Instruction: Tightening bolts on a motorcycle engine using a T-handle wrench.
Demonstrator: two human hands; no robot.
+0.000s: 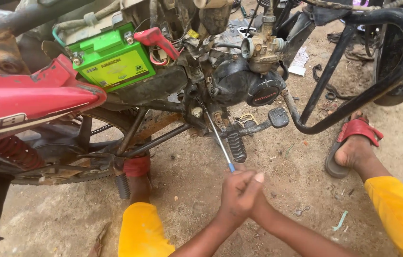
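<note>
From the head camera I look down at both hands pressed together low in the middle of the view: my left hand wraps over my right hand, and the two grips are clamped together on the blue handle end of a long screwdriver with a slim silver metal shaft. The shaft slants up and to the left, and its tip reaches into the underside of the stripped motorcycle's black engine block, near the frame tubes; the exact point of contact is too small for me to tell. Just beside the shaft hangs a black ribbed rubber footpeg. Above the engine sits a brass-coloured carburettor, and further left a bright green box-shaped battery with a red terminal cover rests in the frame. The red side panel fills the left edge. A curved black metal crash guard arcs at the right. My feet in red-strapped sandals stand on the sandy ground, with yellow trouser legs at the bottom.
</note>
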